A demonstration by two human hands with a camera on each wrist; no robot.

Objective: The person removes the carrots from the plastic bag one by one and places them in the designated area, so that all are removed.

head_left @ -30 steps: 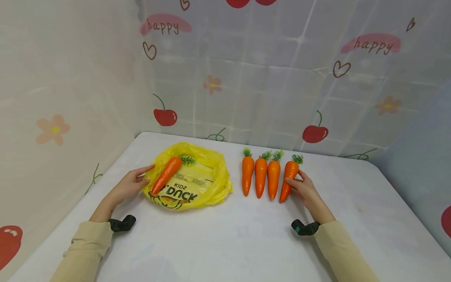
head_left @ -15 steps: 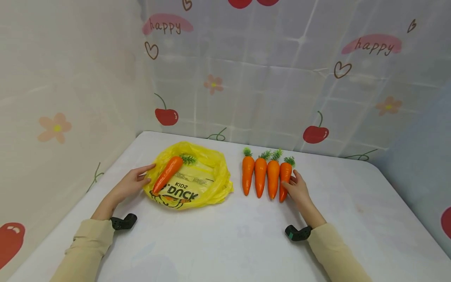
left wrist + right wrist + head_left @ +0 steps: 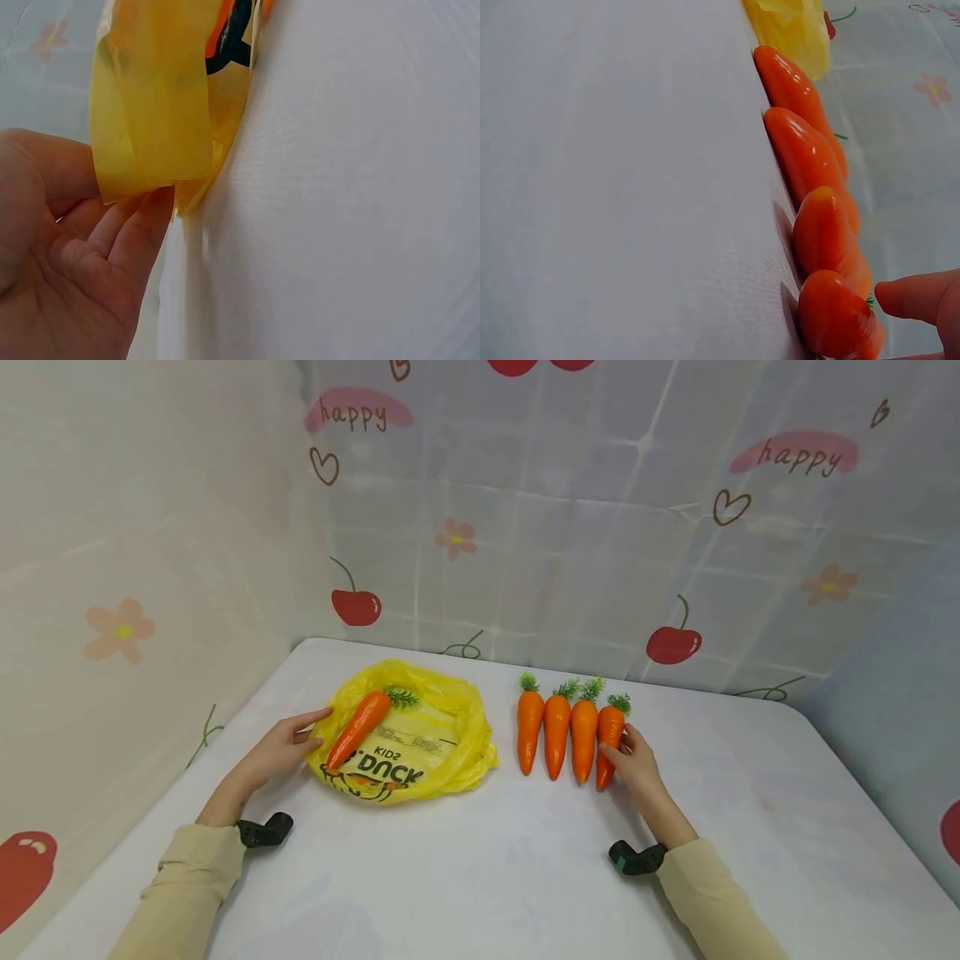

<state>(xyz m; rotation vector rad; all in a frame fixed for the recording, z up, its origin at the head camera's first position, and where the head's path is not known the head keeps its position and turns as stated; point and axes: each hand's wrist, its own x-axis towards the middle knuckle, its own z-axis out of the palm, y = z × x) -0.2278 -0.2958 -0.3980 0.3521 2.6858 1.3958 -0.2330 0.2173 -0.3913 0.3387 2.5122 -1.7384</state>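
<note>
A yellow plastic bag with dark print lies spread on the table at left. One glossy orange carrot with a feathery green top rests slanted on it. My left hand holds the bag's left rim; in the left wrist view the yellow film hides its fingertips. To the right, several carrots lie side by side in a row, green tops away from me. My right hand has the rightmost carrot between thumb and fingers. Beside that one lies another carrot, almost against it.
The white table meets a patterned backdrop behind the row. A gap of bare table separates the bag from the leftmost carrot. Black wrist devices jut inward from both sleeves.
My right hand has brought the rightmost carrot leftward, closer to its neighbour and straighter in the row. The left hand and the bag have stayed put.
</note>
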